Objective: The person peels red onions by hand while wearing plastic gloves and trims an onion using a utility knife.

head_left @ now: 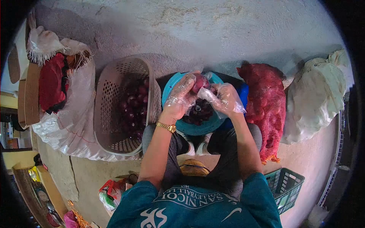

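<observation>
A red onion (200,82) is between my two hands, above a turquoise basin (167,91). My left hand (180,97), in a clear plastic glove and with a gold watch at the wrist, is closed around the onion's left side. On the other side my right hand (225,99), gloved the same way, has its thumb and fingers pressed against the onion's lower right; its fingertips are partly hidden. Dark purple onion skins (199,114) lie in the basin beneath. Left of it, a tilted grey perforated basket (114,85) holds many red onions (134,104).
A red mesh sack (264,106) stands right of the basin, with a white sack (315,98) beyond it. A large white woven sack (80,110) leans beyond the basket. A green crate (285,186) is at the lower right, a plastic bag (114,192) lower left. A wall rises behind.
</observation>
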Tool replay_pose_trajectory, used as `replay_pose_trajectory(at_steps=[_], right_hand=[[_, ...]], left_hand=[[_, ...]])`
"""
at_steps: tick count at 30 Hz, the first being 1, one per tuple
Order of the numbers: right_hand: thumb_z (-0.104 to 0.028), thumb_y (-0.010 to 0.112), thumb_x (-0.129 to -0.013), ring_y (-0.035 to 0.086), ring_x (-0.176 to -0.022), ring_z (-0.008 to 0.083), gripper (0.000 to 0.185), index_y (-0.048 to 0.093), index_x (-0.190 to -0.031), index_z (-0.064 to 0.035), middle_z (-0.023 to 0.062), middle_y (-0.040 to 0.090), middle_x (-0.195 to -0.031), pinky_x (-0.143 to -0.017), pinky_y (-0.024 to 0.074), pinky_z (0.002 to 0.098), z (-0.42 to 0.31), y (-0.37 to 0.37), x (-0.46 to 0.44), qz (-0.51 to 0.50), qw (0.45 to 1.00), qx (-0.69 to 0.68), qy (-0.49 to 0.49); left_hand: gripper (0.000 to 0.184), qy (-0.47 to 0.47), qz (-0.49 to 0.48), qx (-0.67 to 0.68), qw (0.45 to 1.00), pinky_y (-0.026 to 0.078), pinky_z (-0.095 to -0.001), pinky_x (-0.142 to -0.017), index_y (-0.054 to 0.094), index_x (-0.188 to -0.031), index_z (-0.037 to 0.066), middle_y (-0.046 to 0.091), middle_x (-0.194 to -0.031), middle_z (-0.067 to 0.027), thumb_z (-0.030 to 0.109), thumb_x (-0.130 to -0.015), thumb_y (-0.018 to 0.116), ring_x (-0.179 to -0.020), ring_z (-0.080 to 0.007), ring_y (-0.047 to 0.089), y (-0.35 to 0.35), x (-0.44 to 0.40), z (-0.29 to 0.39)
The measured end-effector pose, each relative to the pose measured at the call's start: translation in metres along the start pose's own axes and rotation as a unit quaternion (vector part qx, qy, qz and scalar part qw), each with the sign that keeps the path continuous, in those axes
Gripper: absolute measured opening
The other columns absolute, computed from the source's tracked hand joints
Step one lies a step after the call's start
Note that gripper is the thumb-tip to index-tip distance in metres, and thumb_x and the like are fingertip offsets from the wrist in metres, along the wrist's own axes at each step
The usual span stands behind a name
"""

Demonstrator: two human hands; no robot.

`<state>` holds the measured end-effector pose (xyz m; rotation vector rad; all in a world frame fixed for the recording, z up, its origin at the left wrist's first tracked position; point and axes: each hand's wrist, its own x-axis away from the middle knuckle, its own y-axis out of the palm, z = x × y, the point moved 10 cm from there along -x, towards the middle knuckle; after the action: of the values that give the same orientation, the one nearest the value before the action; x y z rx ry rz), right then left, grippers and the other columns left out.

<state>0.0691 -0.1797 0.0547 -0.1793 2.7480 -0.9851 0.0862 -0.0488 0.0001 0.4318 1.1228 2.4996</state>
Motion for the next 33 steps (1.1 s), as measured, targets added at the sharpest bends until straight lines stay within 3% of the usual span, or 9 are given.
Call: replay_pose_trajectory(at_steps=[3,5,10,12,15,18,21,24,33], right_hand=[[-0.043,0.072,-0.087,0.049,-0.053,0.0337,0.048,0.063,-0.073,0.0014,0.0190,0.053,-0.060,-0.056,0.0428,0.0408,-0.004,0.005,0.000,-0.010,0.999,0.023,-0.029],[-0.047,0.070,-0.084,0.064,-0.067,0.0373,0.045,0.068,-0.078,-0.0028,0.0170,0.065,-0.070,-0.062,0.0479,0.0447,-0.010,0.015,0.004,-0.026,0.991,0.052,-0.119],[-0.042,0.076,-0.080,0.062,-0.066,0.0407,0.040,0.067,-0.077,-0.0032,0.0199,0.061,-0.068,-0.060,0.0471,0.0443,-0.018,0.004,0.006,0.017,0.988,0.082,-0.133],[-0.042,0.076,-0.080,0.062,-0.067,0.0408,0.039,0.067,-0.077,-0.0038,0.0192,0.062,-0.068,-0.060,0.0475,0.0448,-0.011,0.003,0.004,0.027,0.989,0.104,-0.106],[-0.053,0.074,-0.077,0.063,-0.069,0.0395,0.049,0.069,-0.074,-0.0047,0.0166,0.063,-0.069,-0.063,0.0489,0.0449,0.002,0.005,0.001,0.027,0.976,0.210,-0.049],[-0.057,0.077,-0.072,0.063,-0.069,0.0388,0.053,0.068,-0.071,-0.0047,0.0161,0.062,-0.069,-0.063,0.0490,0.0448,-0.004,0.002,0.001,0.028,0.982,0.177,-0.053],[-0.060,0.080,-0.067,0.063,-0.070,0.0388,0.059,0.066,-0.072,-0.0027,0.0173,0.062,-0.069,-0.064,0.0488,0.0450,-0.003,0.000,0.003,0.053,0.987,0.136,-0.071],[-0.062,0.083,-0.063,0.062,-0.070,0.0395,0.065,0.066,-0.078,-0.0005,0.0186,0.061,-0.069,-0.064,0.0486,0.0449,-0.004,-0.009,0.002,0.101,0.983,0.144,-0.060],[-0.059,0.085,-0.063,0.060,-0.066,0.0369,0.067,0.064,-0.085,0.0001,0.0174,0.059,-0.068,-0.063,0.0468,0.0435,-0.001,-0.009,0.002,0.101,0.985,0.133,-0.052]], left_hand=[[0.036,0.003,0.005,0.014,1.000,0.054,-0.0339,-0.095,0.058,-0.128,0.006,0.063,-0.120,-0.0075,0.022,-0.097,0.065,-0.108,-0.0191,0.064,-0.001,-0.001,0.001],[0.040,0.022,0.030,0.001,0.999,0.053,-0.0376,-0.098,0.057,-0.129,0.004,0.063,-0.121,-0.0098,0.027,-0.098,0.064,-0.110,-0.0217,0.063,-0.008,-0.001,0.002],[0.041,0.047,0.067,0.012,0.997,0.053,-0.0419,-0.099,0.056,-0.126,0.003,0.062,-0.122,-0.0130,0.033,-0.098,0.062,-0.113,-0.0260,0.062,-0.030,-0.004,0.006],[0.038,0.044,0.087,0.065,0.993,0.057,-0.0383,-0.090,0.057,-0.123,0.005,0.063,-0.118,-0.0102,0.031,-0.097,0.065,-0.106,-0.0226,0.063,-0.040,-0.007,0.003],[0.037,0.062,0.136,0.086,0.985,0.057,-0.0395,-0.088,0.056,-0.122,0.005,0.062,-0.116,-0.0103,0.033,-0.098,0.064,-0.105,-0.0233,0.062,-0.056,-0.007,0.005],[0.038,0.039,0.150,0.078,0.985,0.058,-0.0408,-0.086,0.056,-0.121,0.006,0.062,-0.116,-0.0106,0.035,-0.098,0.064,-0.105,-0.0240,0.062,-0.062,-0.004,0.005],[0.050,0.027,0.133,0.055,0.989,0.059,-0.0410,-0.087,0.054,-0.123,0.004,0.062,-0.115,-0.0126,0.047,-0.097,0.060,-0.099,-0.0276,0.063,-0.057,-0.007,-0.001],[0.050,-0.002,0.084,0.033,0.996,0.058,-0.0416,-0.087,0.054,-0.123,0.004,0.063,-0.115,-0.0127,0.046,-0.097,0.061,-0.098,-0.0272,0.064,-0.042,-0.007,-0.006],[0.052,-0.067,0.055,-0.010,0.996,0.059,-0.0390,-0.083,0.058,-0.126,0.001,0.064,-0.121,-0.0133,0.045,-0.099,0.058,-0.103,-0.0238,0.067,-0.014,0.001,-0.020]])
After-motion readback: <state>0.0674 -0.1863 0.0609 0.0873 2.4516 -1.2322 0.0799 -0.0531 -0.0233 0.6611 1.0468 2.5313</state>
